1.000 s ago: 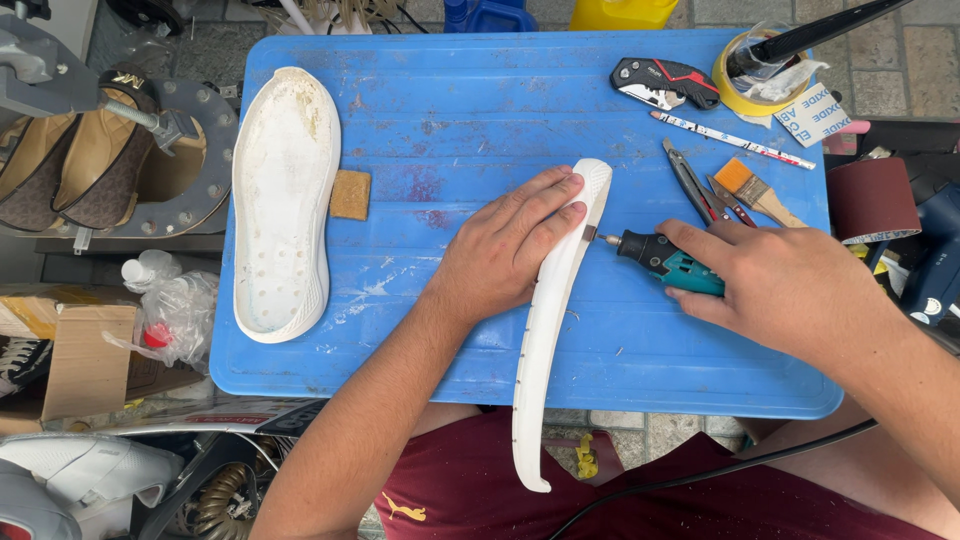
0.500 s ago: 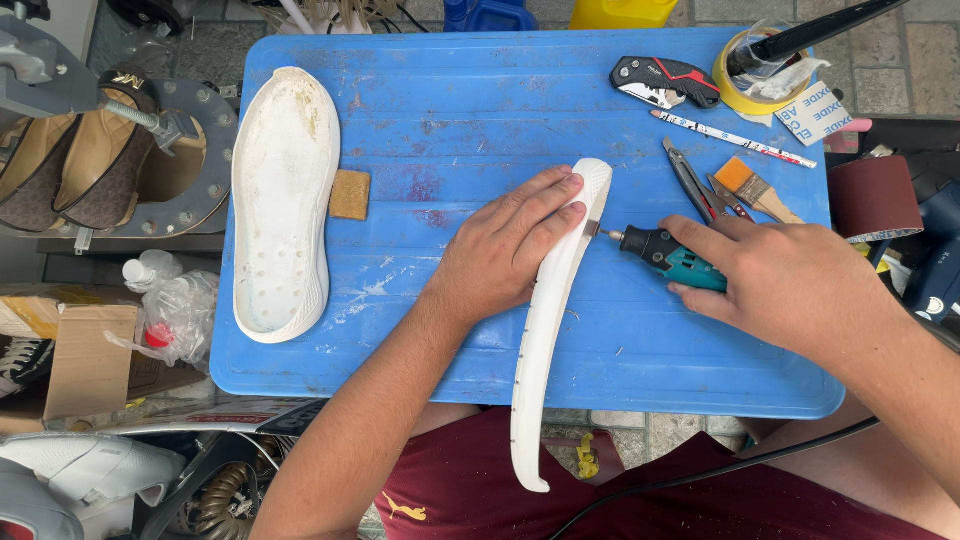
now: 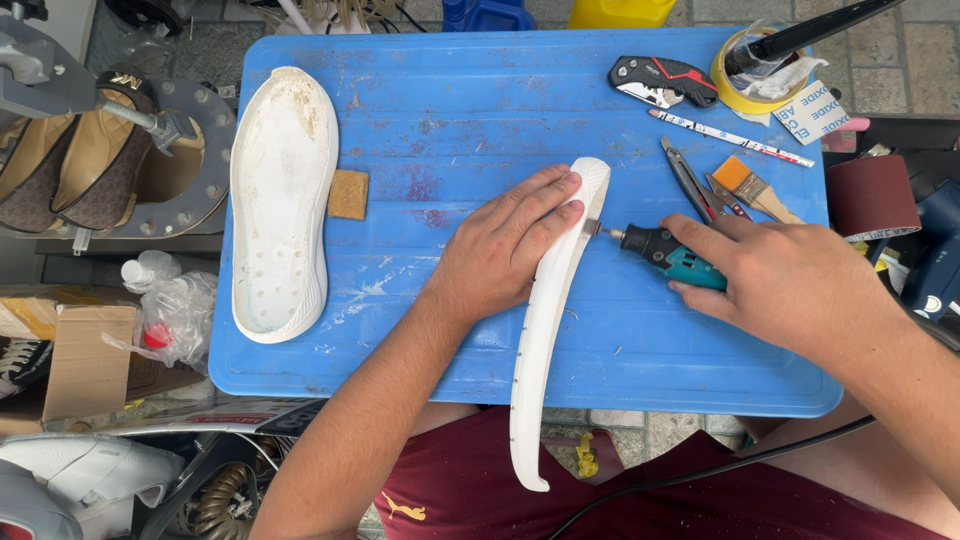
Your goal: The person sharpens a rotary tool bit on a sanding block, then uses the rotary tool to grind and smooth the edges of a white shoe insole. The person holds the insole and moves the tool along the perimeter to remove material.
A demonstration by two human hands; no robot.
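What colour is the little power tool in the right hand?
The rotary tool is black at the front and teal at the back, gripped by the right hand. Head view shows it best.

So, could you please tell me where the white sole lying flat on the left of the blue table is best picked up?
Grip the white sole across its narrow waist, coming from above with fingers on its two long edges. It lies flat with its hollow side up, lengthwise, free on the blue table; only the small tan block sits close beside its right edge.

Left hand (image 3: pixel 505 250) steadies white sole (image 3: pixel 545 320) (on edge); right hand (image 3: pixel 790 285) holds rotary tool (image 3: pixel 665 255).
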